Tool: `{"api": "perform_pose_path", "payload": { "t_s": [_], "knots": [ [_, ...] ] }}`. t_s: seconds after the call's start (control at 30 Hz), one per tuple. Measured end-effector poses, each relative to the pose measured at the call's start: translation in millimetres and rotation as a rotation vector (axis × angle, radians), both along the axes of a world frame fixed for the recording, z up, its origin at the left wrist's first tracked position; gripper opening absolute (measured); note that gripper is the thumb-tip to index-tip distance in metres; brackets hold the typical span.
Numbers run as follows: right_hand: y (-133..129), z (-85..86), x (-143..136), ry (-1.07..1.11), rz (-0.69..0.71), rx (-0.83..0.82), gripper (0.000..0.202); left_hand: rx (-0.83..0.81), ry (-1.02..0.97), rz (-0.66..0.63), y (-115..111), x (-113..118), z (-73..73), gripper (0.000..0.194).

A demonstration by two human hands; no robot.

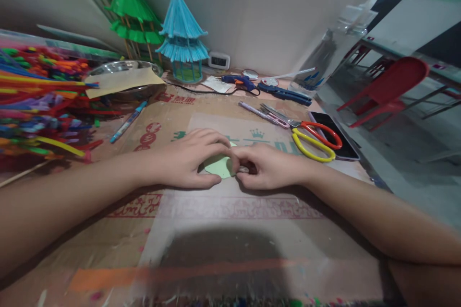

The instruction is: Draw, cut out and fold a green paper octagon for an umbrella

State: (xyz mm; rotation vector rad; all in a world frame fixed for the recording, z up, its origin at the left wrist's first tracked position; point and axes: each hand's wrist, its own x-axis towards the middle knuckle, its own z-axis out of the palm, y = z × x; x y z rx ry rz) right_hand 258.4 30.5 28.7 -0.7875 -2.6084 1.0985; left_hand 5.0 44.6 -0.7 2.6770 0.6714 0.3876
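Observation:
A small light green paper piece (219, 167) with angled edges lies between my hands over a translucent sheet on the cardboard. My left hand (190, 158) curves over it, its thumb along the near edge and fingertips across the right part, holding it. At the paper's right edge, my right hand (264, 165) is closed in a pinch, its fingertips meeting those of the left. Part of the paper is hidden under the fingers. Just beyond my right hand lie scissors (312, 141) with one red and one yellow handle loop.
Pipe cleaners (46, 100) are heaped at the left, near a blue pen (127, 122) and a metal bowl (126, 68). Behind stand a green pagoda model (133, 14) and a blue one (183, 33). A glue gun (239, 81), pliers (284, 93), phone (334, 134) and clear bottle (324, 53) lie rightward.

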Motion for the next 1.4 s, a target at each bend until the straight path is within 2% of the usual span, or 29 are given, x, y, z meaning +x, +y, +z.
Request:
{"api": "perform_pose_path", "payload": {
  "t_s": [0.1, 0.17, 0.27, 0.37, 0.6, 0.9, 1.2, 1.4],
  "knots": [
    [4.8, -4.2, 4.6, 0.185, -0.116, -0.241, 0.012, -0.03, -0.038, 0.004, 1.6, 0.1, -1.2, 0.041],
    [11.2, -9.3, 8.6, 0.348, -0.225, -0.383, 0.016, -0.041, -0.079, 0.05, 3.5, 0.0, -1.8, 0.04],
    [23.0, -18.0, 13.2, 0.541, -0.361, -0.437, 0.021, 0.014, -0.089, 0.161, 6.4, -0.1, -1.8, 0.042],
    [30.7, -24.4, 13.8, 0.588, -0.418, -0.451, 0.021, 0.049, -0.048, 0.204, 8.1, 0.2, -0.6, 0.046],
    [29.9, -24.3, 8.0, 0.541, -0.425, -0.448, 0.02, -0.012, -0.017, 0.169, 7.8, 5.0, -0.1, 0.049],
    [29.6, -23.0, 7.8, 0.505, -0.426, -0.437, 0.023, 0.008, 0.116, 0.234, 4.7, 9.4, 5.8, 0.057],
    [29.3, -21.3, 5.5, 0.507, -0.406, -0.445, 0.022, 0.003, 0.088, 0.26, 6.8, 13.6, 4.5, 0.07],
    [29.9, -21.9, 5.1, 0.498, -0.397, -0.438, 0.02, 0.005, 0.111, 0.232, 4.3, 18.6, 6.6, 0.068]
  ]
}}
